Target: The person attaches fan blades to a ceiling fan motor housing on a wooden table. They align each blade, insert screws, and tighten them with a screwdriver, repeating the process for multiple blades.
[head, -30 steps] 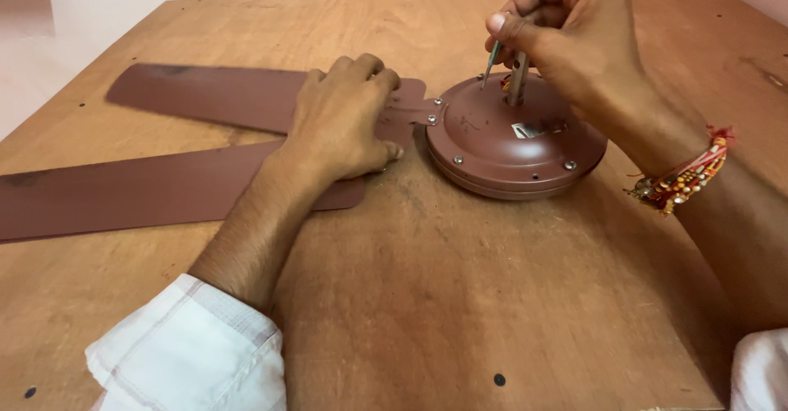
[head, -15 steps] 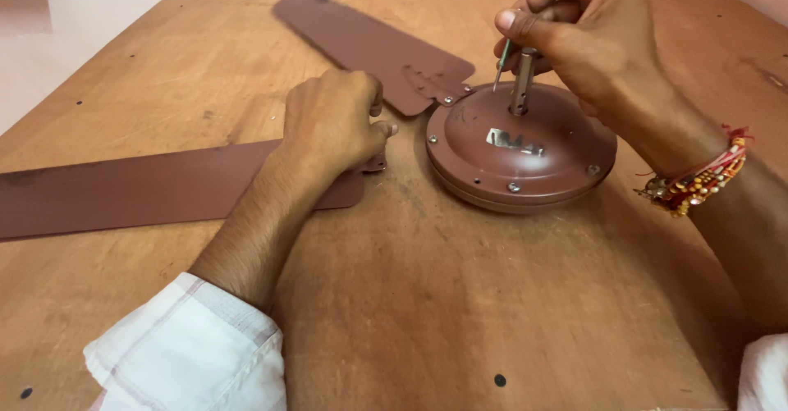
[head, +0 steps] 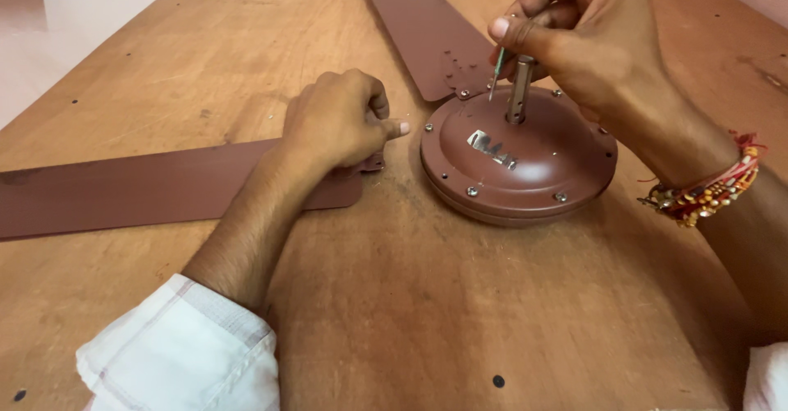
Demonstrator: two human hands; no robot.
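Holding the motor shaft (head: 517,91) and a thin tool (head: 496,70), right hand (head: 591,42) should stay steady; left hand (head: 341,120) closed on loose blade (head: 164,185).

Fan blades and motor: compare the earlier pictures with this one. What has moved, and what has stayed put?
The blade fixed to the motor has swung from the left round to the top, as the motor turned. The left hand still presses the loose blade; the right hand still grips the shaft and a thin tool.

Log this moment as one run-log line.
left hand: pressing loose fan blade | right hand: gripping shaft, small screwdriver | motor housing: on wooden table, attached blade
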